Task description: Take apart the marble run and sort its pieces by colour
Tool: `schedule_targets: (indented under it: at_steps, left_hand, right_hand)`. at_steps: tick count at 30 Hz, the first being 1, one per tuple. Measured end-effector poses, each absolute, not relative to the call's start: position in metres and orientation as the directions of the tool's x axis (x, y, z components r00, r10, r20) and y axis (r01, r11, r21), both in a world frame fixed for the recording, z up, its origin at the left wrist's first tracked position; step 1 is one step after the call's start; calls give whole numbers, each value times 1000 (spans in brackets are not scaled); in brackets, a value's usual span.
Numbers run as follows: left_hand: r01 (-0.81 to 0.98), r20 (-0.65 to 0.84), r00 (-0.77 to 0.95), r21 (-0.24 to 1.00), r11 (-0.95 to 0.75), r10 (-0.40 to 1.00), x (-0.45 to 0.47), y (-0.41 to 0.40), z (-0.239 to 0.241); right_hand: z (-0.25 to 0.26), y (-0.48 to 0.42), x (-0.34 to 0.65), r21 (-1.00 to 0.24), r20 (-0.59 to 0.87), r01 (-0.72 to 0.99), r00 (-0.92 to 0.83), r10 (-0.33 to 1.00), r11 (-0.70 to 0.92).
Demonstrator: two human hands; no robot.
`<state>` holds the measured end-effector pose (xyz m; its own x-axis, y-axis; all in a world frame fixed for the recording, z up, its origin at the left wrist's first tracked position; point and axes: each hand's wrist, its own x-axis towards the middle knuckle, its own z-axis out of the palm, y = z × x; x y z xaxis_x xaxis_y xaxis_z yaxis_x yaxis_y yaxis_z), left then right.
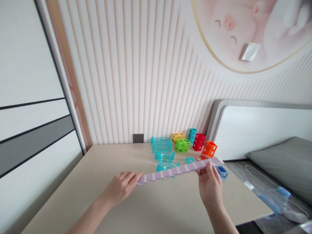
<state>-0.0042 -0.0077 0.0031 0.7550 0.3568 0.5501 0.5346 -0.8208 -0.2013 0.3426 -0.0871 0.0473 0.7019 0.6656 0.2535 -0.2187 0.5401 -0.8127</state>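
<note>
I hold a long purple-and-white segmented track strip [175, 171] level above the beige table [156, 208]. My left hand [120, 187] grips its left end with closed fingers. My right hand [210, 182] pinches it near the right end. Just behind the strip lie teal curved track pieces [165, 156] and a teal rack-like piece [161, 144]. A small blue block [222, 171] sits by my right hand's fingers.
Open cube frames stand at the back of the table: yellow [178, 136], green [182, 145], cyan [192, 135], red [199, 141], orange [209, 149]. A wall socket [138, 138] is behind. A bed headboard [258, 130] and grey pillow [285, 159] are right.
</note>
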Motion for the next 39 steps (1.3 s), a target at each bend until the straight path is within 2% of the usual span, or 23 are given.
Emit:
schedule_targets:
  at_steps: [3,7,11,16,24,29,33,35,39]
  left_hand:
    - [439,481,822,-196,-877,304,6,-18,-6]
    - [389,407,850,-55,-920,335,20,-33,-25]
    - [384,350,860,36,-923,371,32,-41,-34]
    - [378,362,851,83,-922,381,42,-42,-33]
    - [402,358,834,129,-907,421,44,-40,-36]
    - [455,340,805,173,-874,486,41,-39,-31]
    - [473,330,796,184,-862,507,31,-37,-27]
    - [475,331,793,191,-859,512,27,-36,-26]
    - [471,343,787,203,-858,513,28,-38,-23]
  right_hand:
    - [40,-115,384,-850,165,-235,731,663,471]
    - [19,-150,421,-942,0,-246,677,736,227]
    - [10,-172,442,-996,-82,-84,674,734,-35]
    - [16,-178,459,-961,-90,126,696,712,-245]
    - [1,-173,484,-877,-195,177,719,668,-447]
    - [-3,-165,496,-736,-176,352,724,667,-577]
    - [-7,-164,493,-556,32,511,801,598,-655]
    - [-8,-167,482,-511,138,555,806,575,-656]
    - [-9,-173,452,-477,181,570,809,559,-669]
